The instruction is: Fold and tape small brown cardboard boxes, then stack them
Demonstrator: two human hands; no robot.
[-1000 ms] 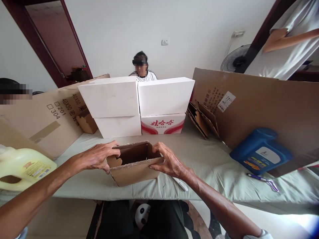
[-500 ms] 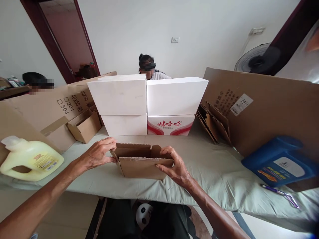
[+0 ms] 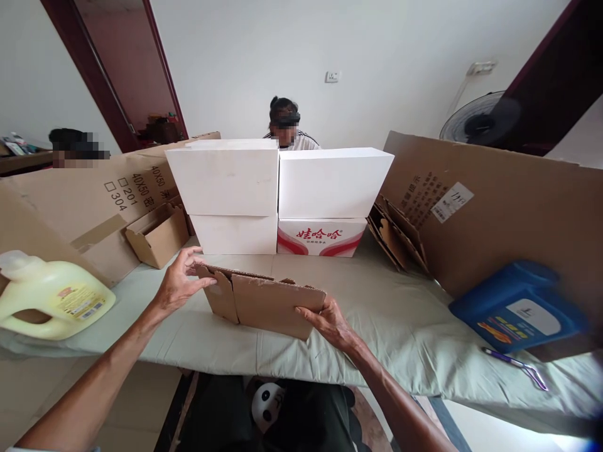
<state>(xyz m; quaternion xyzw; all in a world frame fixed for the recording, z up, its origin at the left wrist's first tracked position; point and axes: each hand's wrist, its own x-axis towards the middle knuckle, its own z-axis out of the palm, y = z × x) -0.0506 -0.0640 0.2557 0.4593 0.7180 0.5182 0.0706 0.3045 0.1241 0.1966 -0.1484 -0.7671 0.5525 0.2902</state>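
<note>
A small brown cardboard box (image 3: 277,304) stands on its edge in front of me, squeezed nearly flat, its top edges close together. My left hand (image 3: 184,279) is closed on its left end, thumb on the near face and fingers round the far side. At the right end, my right hand (image 3: 328,320) grips the box with the thumb in front; its other fingers are largely hidden behind the cardboard. Beyond the box stand stacked white boxes (image 3: 223,182), one of them a white box with red lettering (image 3: 323,237).
A green cloth (image 3: 160,336) covers the table. A yellow jug (image 3: 56,298) lies left, beside an open small carton (image 3: 160,238). Rightward are folded cartons (image 3: 396,235), a blue bottle (image 3: 521,307) and a purple-handled tool (image 3: 516,366). Large cardboard panels (image 3: 509,207) flank the table. A person (image 3: 285,125) sits opposite.
The box has gone from standing open to nearly flat, its left end swinging away from me. My left hand has shifted slightly left and up with that end; the right hand has barely moved.
</note>
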